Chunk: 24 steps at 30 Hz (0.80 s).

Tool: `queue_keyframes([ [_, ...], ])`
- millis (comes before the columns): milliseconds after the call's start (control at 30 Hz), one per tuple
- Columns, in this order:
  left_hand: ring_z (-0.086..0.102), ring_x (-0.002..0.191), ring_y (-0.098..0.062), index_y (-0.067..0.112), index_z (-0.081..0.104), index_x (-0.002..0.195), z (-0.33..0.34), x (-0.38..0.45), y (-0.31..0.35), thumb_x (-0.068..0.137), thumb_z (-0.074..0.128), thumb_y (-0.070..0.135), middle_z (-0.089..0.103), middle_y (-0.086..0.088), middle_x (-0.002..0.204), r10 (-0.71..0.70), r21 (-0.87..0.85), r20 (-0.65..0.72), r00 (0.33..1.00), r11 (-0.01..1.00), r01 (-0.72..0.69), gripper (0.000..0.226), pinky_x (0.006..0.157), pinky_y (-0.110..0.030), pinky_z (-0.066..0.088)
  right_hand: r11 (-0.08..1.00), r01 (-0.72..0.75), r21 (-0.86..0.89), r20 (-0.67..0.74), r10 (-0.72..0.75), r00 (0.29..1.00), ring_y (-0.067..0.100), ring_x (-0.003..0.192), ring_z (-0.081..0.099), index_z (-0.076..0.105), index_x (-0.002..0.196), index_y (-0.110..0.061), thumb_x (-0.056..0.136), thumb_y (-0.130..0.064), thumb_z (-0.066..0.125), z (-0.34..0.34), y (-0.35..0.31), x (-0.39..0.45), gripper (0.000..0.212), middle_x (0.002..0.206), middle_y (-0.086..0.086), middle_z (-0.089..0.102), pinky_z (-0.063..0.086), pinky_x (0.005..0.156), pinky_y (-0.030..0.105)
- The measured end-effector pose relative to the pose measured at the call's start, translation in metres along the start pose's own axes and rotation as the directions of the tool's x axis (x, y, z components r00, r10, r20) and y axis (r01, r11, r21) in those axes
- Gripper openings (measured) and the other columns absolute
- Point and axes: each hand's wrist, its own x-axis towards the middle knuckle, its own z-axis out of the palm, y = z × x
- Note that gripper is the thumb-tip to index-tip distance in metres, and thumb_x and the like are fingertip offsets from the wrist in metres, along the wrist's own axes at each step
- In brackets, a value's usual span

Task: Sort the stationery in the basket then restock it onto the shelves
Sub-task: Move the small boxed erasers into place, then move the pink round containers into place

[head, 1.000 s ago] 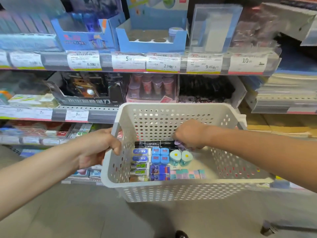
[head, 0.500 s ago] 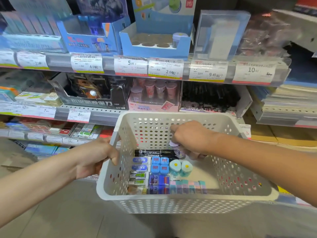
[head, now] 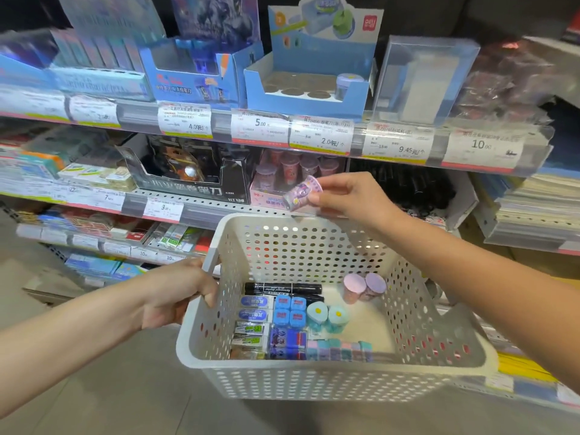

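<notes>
My left hand (head: 175, 293) grips the left rim of a white perforated basket (head: 314, 384). Above the basket's far rim, my right hand (head: 342, 196) pinches a small purple cup-shaped sharpener (head: 302, 193), level with the pink display box (head: 270, 189) of similar cups on the middle shelf. Two more pink and purple cups (head: 364, 287) lie at the back of the basket. Beside them lie black markers (head: 282, 288), white erasers (head: 254, 321), blue sharpeners (head: 290, 310), two teal round items (head: 326, 315) and a row of pastel erasers (head: 339, 350).
Shelves with price tags (head: 320, 133) stand in front of me. The top shelf carries a blue display box (head: 304, 86) with one cup in it and a clear box (head: 420, 80). A black sharpener box (head: 188, 171) sits left of the pink one. Notebooks (head: 533, 208) are stacked at right.
My right hand has come up out of the basket with the purple sharpener, from the basket floor to above the far rim near the middle shelf. My left hand keeps its grip.
</notes>
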Motion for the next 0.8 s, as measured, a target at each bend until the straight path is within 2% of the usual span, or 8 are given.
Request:
queue_keyframes([
  [133,0.062,0.079,-0.035,-0.003,0.056,0.116,-0.005,-0.001,0.002,0.046,0.050,-0.002,0.063,-0.026,0.092,0.004,0.031,-0.014,1.000,1.000,-0.004,0.070,0.083,-0.051,0.051,0.997,-0.054,0.050,-0.242,0.065,0.968,0.004,0.059,0.066,0.066,0.104,0.003,0.082,0.001,0.068,0.009,0.006,0.025,0.023,0.080,0.002,0.069,0.057,0.057,0.021],
  [267,0.063,0.074,-0.033,0.000,0.056,0.117,-0.010,0.001,0.001,0.047,0.049,-0.002,0.063,-0.024,0.087,0.012,0.023,-0.007,1.000,1.000,-0.011,0.070,0.071,-0.041,0.054,0.968,-0.080,-0.236,-0.372,-0.014,0.928,0.015,0.085,0.068,0.071,0.104,-0.004,0.081,-0.012,0.073,0.011,0.021,0.058,0.025,0.097,0.003,0.072,0.057,0.079,0.032],
  [433,0.061,0.078,-0.033,0.002,0.058,0.117,-0.014,0.002,-0.001,0.047,0.049,-0.002,0.062,-0.024,0.089,0.003,0.033,-0.013,1.000,0.999,-0.003,0.070,0.084,-0.050,0.051,0.847,-0.056,-0.529,-0.298,-0.124,0.946,0.016,0.089,0.061,0.069,0.112,-0.016,0.083,-0.015,0.069,0.019,0.030,0.085,0.028,0.111,0.001,0.067,0.055,0.072,0.026],
  [500,0.061,0.079,-0.033,0.001,0.058,0.116,-0.016,0.002,-0.001,0.048,0.049,-0.002,0.063,-0.023,0.090,0.002,0.036,-0.008,1.000,0.999,-0.002,0.069,0.087,-0.052,0.050,0.819,-0.057,-0.571,-0.260,-0.114,0.959,0.010,0.087,0.058,0.066,0.116,-0.017,0.089,-0.016,0.062,0.020,0.031,0.090,0.028,0.114,0.001,0.066,0.050,0.081,0.023],
  [600,0.062,0.077,-0.032,0.000,0.059,0.115,-0.017,0.003,0.000,0.048,0.049,-0.002,0.064,-0.023,0.089,0.006,0.026,-0.003,1.000,1.000,-0.006,0.068,0.087,-0.051,0.050,0.651,-0.100,-0.752,-0.124,0.009,0.992,0.023,0.103,0.059,0.054,0.128,-0.018,0.096,-0.017,0.044,0.019,0.030,0.098,0.033,0.111,0.007,0.059,0.045,0.096,0.037],
  [667,0.061,0.078,-0.032,0.002,0.059,0.114,-0.017,0.003,0.000,0.048,0.048,-0.003,0.064,-0.024,0.089,0.009,0.013,0.004,1.000,1.000,-0.009,0.067,0.088,-0.052,0.049,0.668,-0.051,-0.742,-0.063,0.007,0.998,0.014,0.083,0.055,0.050,0.107,-0.030,0.096,-0.016,0.042,0.020,0.030,0.102,0.019,0.097,-0.001,0.048,0.044,0.087,0.035],
  [733,0.060,0.078,-0.032,0.004,0.060,0.112,-0.017,0.004,0.000,0.048,0.048,-0.004,0.064,-0.024,0.087,0.012,0.003,0.004,1.000,1.000,-0.012,0.066,0.088,-0.052,0.048,0.758,0.008,-0.652,-0.095,-0.093,0.991,0.009,0.061,0.046,0.045,0.083,-0.023,0.092,-0.014,0.047,0.024,0.030,0.105,0.013,0.077,-0.004,0.048,0.043,0.068,0.024],
  [800,0.062,0.075,-0.031,0.006,0.061,0.110,-0.018,0.004,0.000,0.048,0.047,-0.004,0.066,-0.022,0.084,0.020,-0.002,0.012,1.000,1.000,-0.020,0.064,0.088,-0.052,0.048,0.706,0.028,-0.708,-0.090,-0.130,0.987,0.011,0.069,0.047,0.043,0.084,-0.025,0.093,-0.014,0.047,0.022,0.033,0.109,0.014,0.077,-0.005,0.050,0.041,0.064,0.015],
])
